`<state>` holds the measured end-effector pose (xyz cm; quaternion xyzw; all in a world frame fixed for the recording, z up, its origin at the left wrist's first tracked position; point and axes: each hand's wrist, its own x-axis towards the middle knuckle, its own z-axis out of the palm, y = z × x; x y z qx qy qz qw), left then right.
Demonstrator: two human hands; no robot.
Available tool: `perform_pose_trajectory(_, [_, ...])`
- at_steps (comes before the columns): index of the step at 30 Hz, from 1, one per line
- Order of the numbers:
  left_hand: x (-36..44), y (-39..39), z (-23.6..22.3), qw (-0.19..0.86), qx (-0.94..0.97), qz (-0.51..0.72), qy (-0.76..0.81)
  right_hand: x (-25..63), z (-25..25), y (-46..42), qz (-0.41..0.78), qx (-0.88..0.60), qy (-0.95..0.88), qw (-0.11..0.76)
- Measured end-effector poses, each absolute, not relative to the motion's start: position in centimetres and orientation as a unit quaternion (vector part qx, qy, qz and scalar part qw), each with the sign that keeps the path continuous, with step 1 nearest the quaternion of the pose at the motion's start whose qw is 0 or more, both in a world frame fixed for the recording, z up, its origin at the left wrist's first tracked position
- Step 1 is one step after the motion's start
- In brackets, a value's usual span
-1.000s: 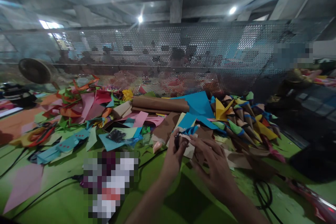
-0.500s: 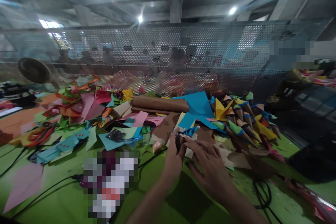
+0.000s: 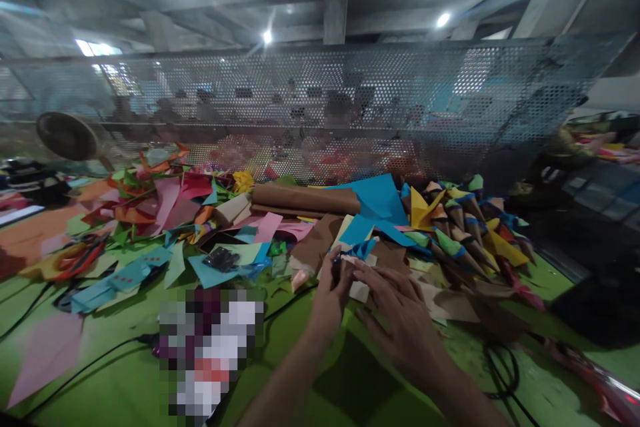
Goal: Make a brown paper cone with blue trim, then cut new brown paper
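Close together above the table middle, my left hand [image 3: 331,290] and my right hand [image 3: 393,300] meet at the fingertips. Between my left thumb and fingers is a small dark piece, mostly hidden, whose kind I cannot make out. My right fingertips press against the same spot, where a pale edge shows; my right thumb is held apart, lower down. Just beyond the fingertips is a pleated blue paper piece [image 3: 363,249]; I cannot tell whether it is joined to the held piece. Brown paper sheets [image 3: 390,257] lie behind and beside my right hand.
Brown paper cones [image 3: 467,230] with coloured tips pile up at right. A brown paper roll [image 3: 305,199] and blue sheet [image 3: 383,203] lie behind. Orange-handled scissors [image 3: 80,257], loose paper and a pink glue gun [image 3: 595,373] with a black cable [image 3: 500,373] surround the green table [image 3: 280,360].
Both hands stay in nearly the same place, with small finger movements. More of a pale edge now shows at the fingertips, and the blue pleated piece has shifted slightly.
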<state>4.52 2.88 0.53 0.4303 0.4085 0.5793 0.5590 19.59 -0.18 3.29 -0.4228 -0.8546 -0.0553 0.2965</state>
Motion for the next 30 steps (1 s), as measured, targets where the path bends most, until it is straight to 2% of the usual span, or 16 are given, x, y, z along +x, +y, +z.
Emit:
perform_pose_trajectory(4, [4.5,2.8,1.5,0.645,0.349,0.538,0.416,19.8,3.1,-0.1,-0.050,-0.427,-0.855,0.290])
perform_pose_trajectory(13, [4.7,2.9,0.8,0.698,0.282,0.555,0.353,19.7,3.1,-0.1,-0.035,-0.426,-0.856,0.290])
perform_pose_trajectory(20, [4.8,3.3,0.7,0.727,0.248,0.557,0.315,20.1,3.4,-0.1,-0.045,-0.428,-0.828,0.359])
perform_pose_trajectory(30, [4.8,2.7,1.1,0.726,0.280,0.514,0.361,19.7,2.7,0.3,-0.058,-0.426,-0.859,0.279])
